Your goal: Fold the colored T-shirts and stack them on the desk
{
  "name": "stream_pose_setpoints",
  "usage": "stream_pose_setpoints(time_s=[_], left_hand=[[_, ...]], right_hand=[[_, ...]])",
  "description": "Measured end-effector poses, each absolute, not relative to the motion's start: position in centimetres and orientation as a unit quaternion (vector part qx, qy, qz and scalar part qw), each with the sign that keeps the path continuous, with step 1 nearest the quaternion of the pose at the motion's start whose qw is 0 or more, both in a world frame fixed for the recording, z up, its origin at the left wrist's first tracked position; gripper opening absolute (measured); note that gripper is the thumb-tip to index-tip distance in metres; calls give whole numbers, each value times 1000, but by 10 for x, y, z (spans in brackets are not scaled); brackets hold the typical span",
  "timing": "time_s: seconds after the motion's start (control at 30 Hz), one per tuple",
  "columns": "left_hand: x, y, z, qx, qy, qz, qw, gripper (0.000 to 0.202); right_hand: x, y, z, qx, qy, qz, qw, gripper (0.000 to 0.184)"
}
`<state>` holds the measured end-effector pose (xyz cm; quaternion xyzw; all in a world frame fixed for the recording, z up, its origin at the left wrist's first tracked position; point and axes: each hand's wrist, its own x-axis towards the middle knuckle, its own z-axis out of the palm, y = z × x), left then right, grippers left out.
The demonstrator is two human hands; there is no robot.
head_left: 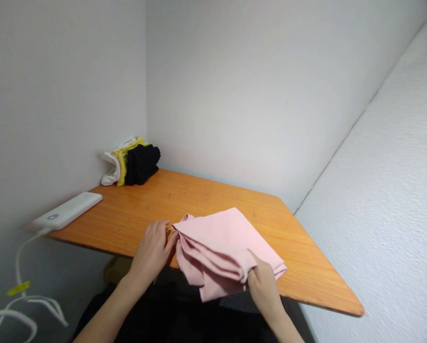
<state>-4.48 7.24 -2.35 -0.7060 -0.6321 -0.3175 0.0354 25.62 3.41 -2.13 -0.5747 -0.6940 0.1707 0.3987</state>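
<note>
A folded pink cloth [223,243] lies at the near edge of an orange wooden table [156,200], partly hanging over it. My left hand [152,252] pinches the cloth's left corner with fingers pressed together. My right hand [263,283] grips the folded layers at the cloth's lower right edge.
A stack of folded clothes, white, yellow and black [132,162], stands in the far left corner against the wall. A white power bank [68,210] lies at the table's left edge with a white cable [20,267] hanging down. White walls close in on the left, back and right.
</note>
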Motion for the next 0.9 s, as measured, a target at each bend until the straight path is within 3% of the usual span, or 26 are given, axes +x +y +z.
stream_pose_setpoints(time_s=[0.13, 0.2, 0.3, 0.4, 0.5, 0.57, 0.67, 0.77, 0.9], left_hand=[[-18, 33, -23, -670, -673, -311, 32, 41], [-10, 13, -25, -660, -689, -298, 30, 41], [-15, -5, -32, -621, -729, -286, 21, 45], [-27, -7, -43, -627, -724, -257, -125, 41], [-29, -4, -49, -641, -660, -315, -232, 35], [-21, -5, -49, -645, -612, -381, -254, 33], [-4, -14, -45, -637, -540, -450, -317, 35], [7, -25, -42, -610, -496, -471, -400, 39], [9, -30, -42, -590, -447, -478, -473, 30]], right_hand=[[257, 43, -17, -547, -408, 354, 639, 39], [264, 41, -15, -489, -336, 405, 696, 48], [284, 31, -13, -477, -318, 383, 724, 53], [297, 14, -9, -544, -356, 275, 708, 55], [284, -5, -5, -634, -385, -9, 670, 68], [258, -18, -5, -612, -452, -152, 631, 54], [209, -34, -14, -530, -658, -56, 533, 19], [166, -44, -31, -510, -728, 83, 451, 25], [145, -48, -48, -527, -695, 162, 461, 19]])
